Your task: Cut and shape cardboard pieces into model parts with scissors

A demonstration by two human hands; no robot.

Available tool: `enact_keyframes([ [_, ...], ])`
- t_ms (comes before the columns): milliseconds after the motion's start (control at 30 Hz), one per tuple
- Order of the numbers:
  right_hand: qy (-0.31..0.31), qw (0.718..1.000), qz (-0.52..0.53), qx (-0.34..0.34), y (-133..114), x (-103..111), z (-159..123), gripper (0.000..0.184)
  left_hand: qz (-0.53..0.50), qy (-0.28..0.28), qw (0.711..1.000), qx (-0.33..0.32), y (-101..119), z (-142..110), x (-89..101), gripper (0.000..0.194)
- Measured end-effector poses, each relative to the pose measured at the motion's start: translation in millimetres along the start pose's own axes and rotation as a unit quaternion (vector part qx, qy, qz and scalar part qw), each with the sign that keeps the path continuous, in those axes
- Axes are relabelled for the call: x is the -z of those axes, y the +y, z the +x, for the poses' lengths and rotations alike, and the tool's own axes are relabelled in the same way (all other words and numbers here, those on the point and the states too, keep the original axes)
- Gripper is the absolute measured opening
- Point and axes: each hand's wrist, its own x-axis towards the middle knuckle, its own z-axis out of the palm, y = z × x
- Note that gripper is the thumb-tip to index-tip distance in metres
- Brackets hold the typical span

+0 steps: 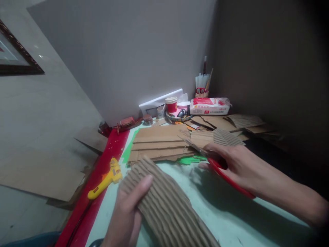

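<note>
My left hand grips a long strip of ribbed corrugated cardboard, thumb on top, near the table's front. My right hand is closed around the red handles of a pair of scissors. The scissor blades point left over the stack of flat cardboard pieces. A green paper scrap lies under the stack's edge, just below the blades.
A yellow glue gun lies on the table's red left edge. At the back wall stand a red cup, a tissue pack, a pen holder and small clutter. More cardboard sheets lie at right, and cardboard on the floor at left.
</note>
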Motion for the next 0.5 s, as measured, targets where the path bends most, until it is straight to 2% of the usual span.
enact_keyframes([
  [33,0.004,1.0,-0.016,-0.004,4,1,1,0.035,-0.019,0.041,0.999,-0.018,6,4,0.4,0.02],
  [100,-0.004,1.0,-0.019,-0.005,6,2,1,0.03,-0.042,0.087,0.994,-0.05,17,11,0.9,0.015],
  [233,-0.04,0.999,0.001,0.011,3,11,-5,0.034,-0.07,0.133,0.982,-0.116,39,24,1.8,0.025],
  [367,-0.064,0.994,0.088,0.019,4,27,-13,0.041,-0.098,0.16,0.969,-0.158,54,29,4.2,0.03],
  [433,-0.067,0.985,0.156,0.019,2,34,-16,0.046,-0.104,0.159,0.97,-0.151,57,30,5.0,0.027],
  [500,-0.038,0.985,0.169,0.019,-4,38,-20,0.051,-0.106,0.15,0.973,-0.137,57,31,5.4,0.026],
])
